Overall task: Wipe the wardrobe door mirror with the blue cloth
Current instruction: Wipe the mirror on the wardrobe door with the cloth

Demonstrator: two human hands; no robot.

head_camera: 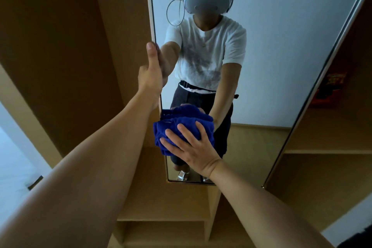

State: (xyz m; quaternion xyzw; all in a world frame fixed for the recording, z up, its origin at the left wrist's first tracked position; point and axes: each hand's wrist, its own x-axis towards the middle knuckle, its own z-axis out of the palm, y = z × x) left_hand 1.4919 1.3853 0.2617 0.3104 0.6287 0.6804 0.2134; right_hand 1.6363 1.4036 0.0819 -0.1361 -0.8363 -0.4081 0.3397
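Nearest the camera, below the mirror, your two bare forearms reach forward over the wardrobe shelves. Right hand: grip spread flat, fingers splayed over the blue cloth, pressing the bunched wad against the glass low down near the mirror's left edge. No pinch on the cloth; palm pressure alone holds it.

Left hand: grip closed around the mirror's left edge, thumb up along the frame, above the cloth. It looks to be steadying the wardrobe door against your push.

Step in hand, by my reading: wiping the lower left part of the mirror. Most of the glass above and right of the cloth cannot be judged clean or not from here.

To do it well:
- Keep the left grip firm so the door does not swing away.
- Flatten the wad; bunched folds touch less glass.
- Work overlapping passes outward from the left edge, right to the frame.
- Mind the bottom corner just below the cloth, where the folds may skip.

Farther off, the mirror shows a person in a white shirt and a pale wall.
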